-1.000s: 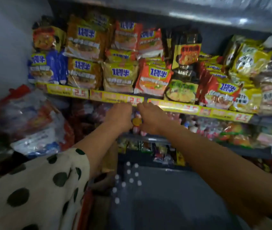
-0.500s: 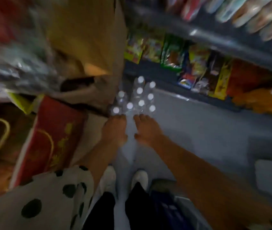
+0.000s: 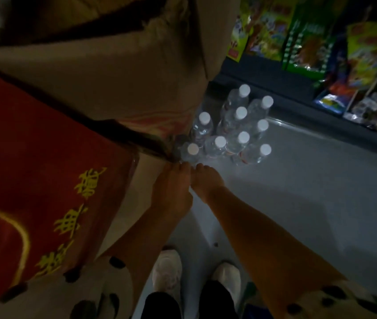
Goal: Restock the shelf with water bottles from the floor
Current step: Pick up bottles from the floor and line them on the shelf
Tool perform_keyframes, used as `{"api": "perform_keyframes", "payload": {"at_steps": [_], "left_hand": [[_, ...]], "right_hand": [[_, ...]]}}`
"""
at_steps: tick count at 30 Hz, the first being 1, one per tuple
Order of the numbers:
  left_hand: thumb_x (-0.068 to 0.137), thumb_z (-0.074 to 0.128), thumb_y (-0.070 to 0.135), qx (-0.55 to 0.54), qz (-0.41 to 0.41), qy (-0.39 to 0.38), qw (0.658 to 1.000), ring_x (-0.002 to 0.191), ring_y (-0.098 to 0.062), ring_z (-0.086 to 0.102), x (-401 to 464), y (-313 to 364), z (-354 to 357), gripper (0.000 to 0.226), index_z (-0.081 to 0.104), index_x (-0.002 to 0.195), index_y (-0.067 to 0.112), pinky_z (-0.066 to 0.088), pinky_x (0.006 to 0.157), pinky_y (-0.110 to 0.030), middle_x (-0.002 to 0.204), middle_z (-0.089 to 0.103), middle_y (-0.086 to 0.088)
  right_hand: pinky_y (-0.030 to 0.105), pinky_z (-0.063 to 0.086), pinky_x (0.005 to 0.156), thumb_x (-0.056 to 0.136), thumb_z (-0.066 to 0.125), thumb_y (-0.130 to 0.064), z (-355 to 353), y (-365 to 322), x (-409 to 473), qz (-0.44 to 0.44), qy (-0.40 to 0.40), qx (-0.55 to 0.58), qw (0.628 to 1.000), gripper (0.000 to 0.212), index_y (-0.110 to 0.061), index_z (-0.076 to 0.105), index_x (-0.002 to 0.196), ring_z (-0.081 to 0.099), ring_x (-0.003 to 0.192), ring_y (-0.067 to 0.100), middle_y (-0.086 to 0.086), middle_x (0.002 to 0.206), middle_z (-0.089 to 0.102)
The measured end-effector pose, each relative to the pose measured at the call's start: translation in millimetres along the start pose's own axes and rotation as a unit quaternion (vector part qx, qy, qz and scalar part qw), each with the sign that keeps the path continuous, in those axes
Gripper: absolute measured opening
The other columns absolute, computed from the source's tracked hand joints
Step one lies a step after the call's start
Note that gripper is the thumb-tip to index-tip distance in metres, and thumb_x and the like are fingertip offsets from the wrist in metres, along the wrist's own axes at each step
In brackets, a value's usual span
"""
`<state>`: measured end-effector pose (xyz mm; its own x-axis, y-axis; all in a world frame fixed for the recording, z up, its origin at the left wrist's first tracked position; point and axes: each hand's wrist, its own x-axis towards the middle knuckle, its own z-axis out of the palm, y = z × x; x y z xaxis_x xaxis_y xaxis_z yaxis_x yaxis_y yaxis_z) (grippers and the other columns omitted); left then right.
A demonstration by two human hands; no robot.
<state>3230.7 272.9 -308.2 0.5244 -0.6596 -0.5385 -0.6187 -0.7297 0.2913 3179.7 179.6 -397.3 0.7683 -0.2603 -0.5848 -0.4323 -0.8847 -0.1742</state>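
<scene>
Water bottles stand clustered on the floor, boxes to their left, shelf behind.

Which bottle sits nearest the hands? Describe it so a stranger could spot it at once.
Start at the big red box with yellow characters on the left, then go to the cluster of white-capped water bottles standing on the grey floor. The nearest bottle stands at the cluster's near-left corner, hard against the boxes, just beyond the left hand.
</scene>
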Motion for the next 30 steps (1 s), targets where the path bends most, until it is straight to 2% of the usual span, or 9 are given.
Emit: {"api": "perform_keyframes", "payload": {"at_steps": [6, 12, 16, 18, 21, 22, 25, 27, 30], "left_hand": [[0.083, 0.063, 0.009, -0.051, 0.01, -0.022, 0.998, 0.124, -0.023, 0.046, -28.8, 28.9, -44.9, 0.046, 0.046, 0.126, 0.013, 0.041, 0.096, -0.031, 0.13, 0.049, -0.006], [0.08, 0.068, 0.016, -0.08, 0.078, 0.006, 0.994, 0.118, -0.028, 0.052, -91.7, 111.7, -162.5, 0.05, 0.049, 0.125, 0.007, 0.042, 0.098, -0.038, 0.124, 0.056, -0.011], [0.084, 0.064, 0.018, -0.058, 0.134, 0.01, 0.989, 0.115, -0.03, 0.055, -142.7, 163.6, -262.5, 0.049, 0.047, 0.127, 0.005, 0.04, 0.095, -0.036, 0.121, 0.058, -0.013], [0.078, 0.069, 0.022, -0.049, 0.162, 0.006, 0.986, 0.113, -0.03, 0.056, -168.2, 187.4, -311.9, 0.054, 0.047, 0.126, 0.008, 0.045, 0.091, -0.037, 0.118, 0.059, -0.012], [0.063, 0.081, 0.027, -0.082, 0.205, 0.004, 0.975, 0.098, -0.022, 0.058, -201.1, 222.7, -382.9, 0.052, 0.051, 0.104, 0.016, 0.049, 0.082, -0.036, 0.106, 0.059, -0.007], [0.059, 0.083, 0.03, -0.103, 0.227, 0.005, 0.969, 0.097, -0.019, 0.06, -211.3, 233.7, -404.6, 0.055, 0.052, 0.101, 0.017, 0.049, 0.081, -0.032, 0.105, 0.06, -0.002], [0.053, 0.091, 0.026, -0.155, 0.295, 0.016, 0.943, 0.11, -0.01, 0.061, -247.6, 266.3, -471.0, 0.078, 0.053, 0.122, 0.027, 0.051, 0.095, -0.032, 0.12, 0.064, 0.007], [0.056, 0.091, 0.016, -0.181, 0.323, 0.024, 0.929, 0.114, -0.013, 0.059, -274.8, 283.8, -512.3, 0.082, 0.051, 0.128, 0.021, 0.049, 0.1, -0.036, 0.124, 0.063, 0.005], [0.059, 0.091, 0.018, -0.204, 0.357, 0.035, 0.911, 0.116, -0.014, 0.059, -308.1, 302.2, -567.2, 0.08, 0.051, 0.129, 0.02, 0.048, 0.101, -0.042, 0.124, 0.063, 0.004]], "right_hand": [[0.038, 0.043, 0.087, 0.091, 0.055, -0.022, -66.2, 22.9, -64.0, -0.031, -0.025, 0.032, 0.999, 0.062, -0.015, 0.027, 0.145, 0.056, 0.108, 0.035, 0.018, 0.12, 0.055], [0.04, 0.044, 0.093, 0.091, 0.057, -0.024, -227.6, 49.1, -198.8, -0.03, -0.029, 0.123, 0.992, 0.056, -0.013, 0.035, 0.142, 0.053, 0.114, 0.034, 0.017, 0.127, 0.054], [0.037, 0.047, 0.078, 0.086, 0.062, -0.027, -353.9, 53.7, -297.5, -0.033, 0.046, 0.113, 0.992, 0.047, -0.013, 0.046, 0.128, 0.058, 0.1, 0.034, 0.015, 0.111, 0.061], [0.033, 0.04, 0.065, 0.085, 0.063, -0.027, -421.4, 54.0, -346.1, -0.045, 0.091, 0.087, 0.991, 0.033, -0.013, 0.049, 0.111, 0.058, 0.086, 0.031, 0.009, 0.093, 0.061], [0.028, 0.031, 0.054, 0.084, 0.065, -0.021, -521.6, 50.3, -415.2, -0.075, 0.147, 0.082, 0.983, 0.023, -0.019, 0.043, 0.088, 0.043, 0.066, 0.016, -0.011, 0.068, 0.042], [0.027, 0.032, 0.054, 0.083, 0.065, -0.02, -552.6, 48.2, -436.8, -0.088, 0.167, 0.08, 0.979, 0.024, -0.02, 0.042, 0.086, 0.042, 0.065, 0.014, -0.01, 0.068, 0.041], [0.03, 0.034, 0.058, 0.085, 0.065, -0.02, -635.2, 40.9, -497.2, -0.107, 0.224, 0.076, 0.966, 0.015, -0.014, 0.052, 0.089, 0.043, 0.065, 0.009, -0.007, 0.074, 0.045], [0.032, 0.032, 0.059, 0.085, 0.064, -0.023, -681.3, 33.1, -535.1, -0.112, 0.264, 0.076, 0.955, 0.016, -0.011, 0.055, 0.091, 0.044, 0.067, 0.014, -0.003, 0.077, 0.048], [0.032, 0.04, 0.063, 0.083, 0.066, -0.021, -735.4, 17.8, -582.4, -0.135, 0.316, 0.066, 0.937, 0.012, -0.018, 0.055, 0.086, 0.05, 0.072, 0.014, -0.005, 0.077, 0.053]]}}
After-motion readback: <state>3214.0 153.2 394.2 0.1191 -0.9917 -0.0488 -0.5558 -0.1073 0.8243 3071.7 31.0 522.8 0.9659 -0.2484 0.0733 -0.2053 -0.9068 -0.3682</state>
